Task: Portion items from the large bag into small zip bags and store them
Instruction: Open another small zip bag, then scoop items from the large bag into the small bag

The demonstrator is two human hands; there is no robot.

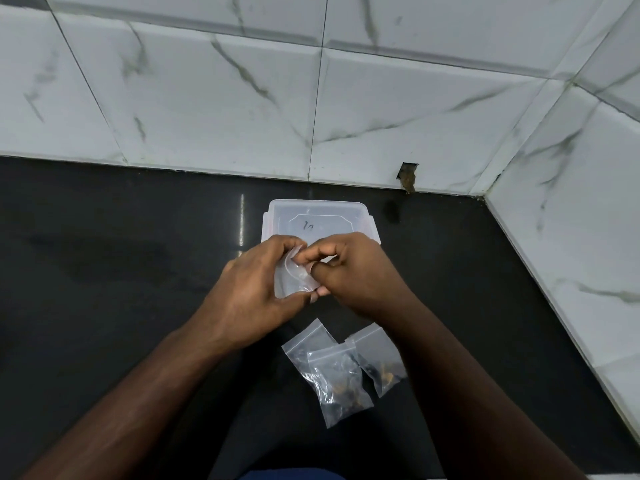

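Both hands work a small clear zip bag [294,275] held above the black counter [121,271]. The left hand [252,285] pinches its left side; the right hand [349,268] has fingers curled onto its top edge, seemingly opening or sealing the mouth, though fingers hide it. Three filled zip bags [341,372] lie overlapping just nearer the person. A clear lidded container [318,213] sits behind the hands. The large bag is not visible. Next likely needs a firm press along the zip. Marbled white tiles [207,98] line the corner walls
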